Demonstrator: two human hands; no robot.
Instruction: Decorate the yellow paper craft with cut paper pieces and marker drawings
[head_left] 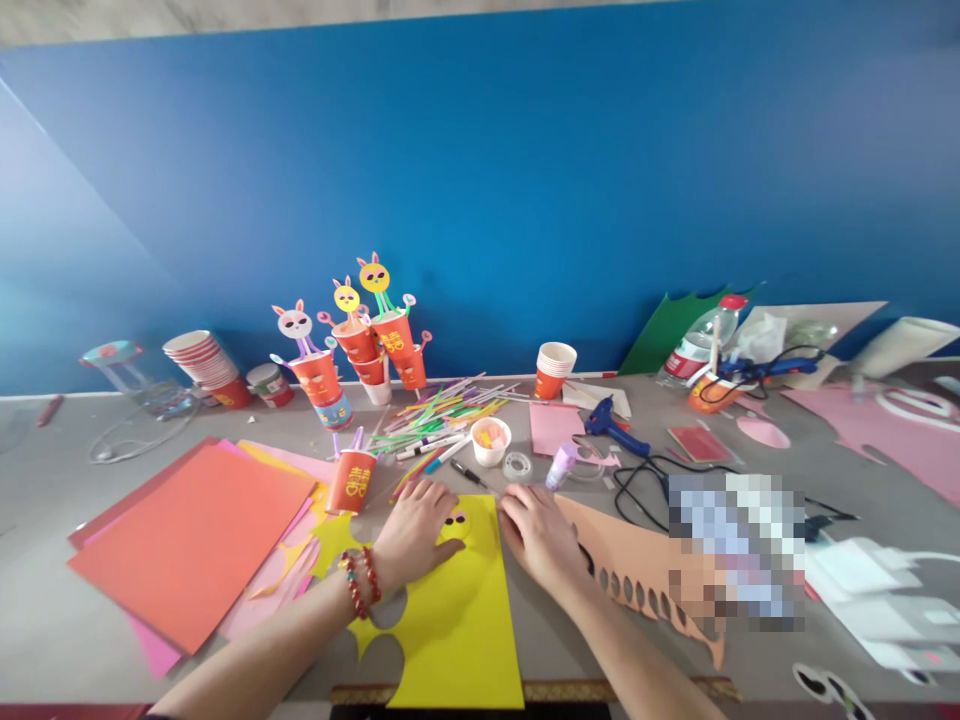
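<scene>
My left hand [421,530] lies flat on a yellow sheet of craft paper [465,640], fingers forward and thumb apart. Round pieces are cut out along the sheet's left side. Between my hands, a small yellow round face [455,522] with dark eyes rests on the sheet. My right hand [541,532] is down on the grey table at the sheet's right edge, fingers slightly bent, with nothing visible in them. Beside its wrist a black curved loop [586,560] shows partly, on an orange sheet [637,560] with cut-outs. A black pen [469,473] lies just beyond my hands.
Red paper cups with bunny faces [295,323] stand behind on the left, one red cup [351,482] nearer. Coloured straws [442,412], a white tub [490,441], a tape roll [517,466] and a blue glue gun [615,428] lie ahead. Red sheets [202,540] are stacked left.
</scene>
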